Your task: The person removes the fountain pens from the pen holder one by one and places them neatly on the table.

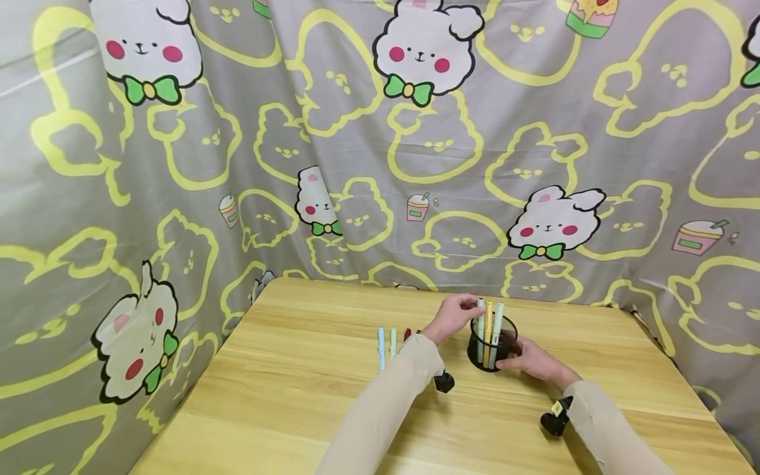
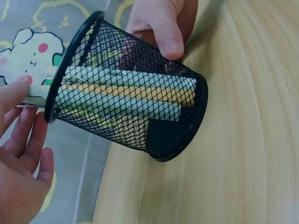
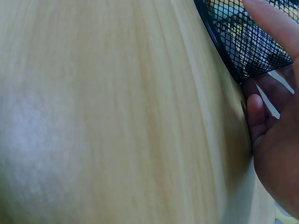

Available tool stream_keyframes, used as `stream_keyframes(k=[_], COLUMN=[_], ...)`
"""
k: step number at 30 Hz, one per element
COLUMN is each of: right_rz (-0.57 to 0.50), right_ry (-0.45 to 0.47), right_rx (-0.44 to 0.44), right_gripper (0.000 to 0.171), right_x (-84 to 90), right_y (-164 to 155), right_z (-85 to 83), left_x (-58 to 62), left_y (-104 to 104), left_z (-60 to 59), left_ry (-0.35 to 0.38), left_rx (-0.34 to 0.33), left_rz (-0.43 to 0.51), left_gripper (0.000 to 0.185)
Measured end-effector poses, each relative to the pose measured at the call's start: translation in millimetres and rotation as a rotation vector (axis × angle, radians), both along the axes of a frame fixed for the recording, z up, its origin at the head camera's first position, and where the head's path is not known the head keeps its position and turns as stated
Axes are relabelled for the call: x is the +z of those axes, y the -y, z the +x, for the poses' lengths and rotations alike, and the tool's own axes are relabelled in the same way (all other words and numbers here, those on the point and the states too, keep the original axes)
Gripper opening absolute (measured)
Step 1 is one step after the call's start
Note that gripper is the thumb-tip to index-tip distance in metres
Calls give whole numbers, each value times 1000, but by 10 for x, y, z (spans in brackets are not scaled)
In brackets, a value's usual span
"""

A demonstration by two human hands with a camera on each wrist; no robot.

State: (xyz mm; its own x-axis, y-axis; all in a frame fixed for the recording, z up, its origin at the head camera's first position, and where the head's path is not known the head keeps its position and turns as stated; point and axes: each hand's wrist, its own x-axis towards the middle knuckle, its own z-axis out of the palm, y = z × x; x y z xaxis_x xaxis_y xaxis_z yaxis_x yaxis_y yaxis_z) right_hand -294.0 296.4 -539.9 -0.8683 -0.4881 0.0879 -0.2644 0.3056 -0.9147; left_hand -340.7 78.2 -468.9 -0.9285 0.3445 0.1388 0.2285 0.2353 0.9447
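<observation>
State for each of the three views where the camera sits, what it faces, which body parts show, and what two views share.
Head: worn high, looking forward and down at the wooden table; both beige sleeves, left hand, right hand.
Left wrist: close beside the black wire-mesh pen cup holding pastel pens; left fingertips and a right finger show.
Right wrist: low over the tabletop; right palm visible.
All views share the cup.

pen holder (image 1: 491,348) on table (image 1: 297,409) — pens (image 1: 488,323) inside | loose pens (image 1: 387,344) left of it — curtain (image 1: 178,165) behind
</observation>
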Motion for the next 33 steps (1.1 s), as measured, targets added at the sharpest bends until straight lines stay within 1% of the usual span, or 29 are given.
stream_keyframes(k=[5,8,11,16,21,26,29,33], right_rz=[-13,-20,-14,-7,-10,-1,1,14], right_ry=[5,11,11,5,-12,-3,5,-8], right_rx=[10,10,4,0,-1,-11,-22,-27], right_gripper=[69,70,71,71,69,69,72,71], right_x=[-11,-11,-8,-3,-25,-42,-33,-19], right_y=[-10,-10,-12,-13,-11,-8,-6,-11], right_z=[0,4,8,8,-1,10,18,15], left_x=[39,75,126,199,244,284,313,331], left_y=[11,20,33,73,142,245,314,402], left_z=[-9,-9,-4,-6,-18,-44,-64,-96], left_ry=[-42,-55,-56,-29,-1,-2,-7,-12], left_rx=[1,9,19,34,26,26,40,65], left_rz=[34,47,78,158,264,327,384,455], left_gripper=[15,15,16,15,18,21,19,17])
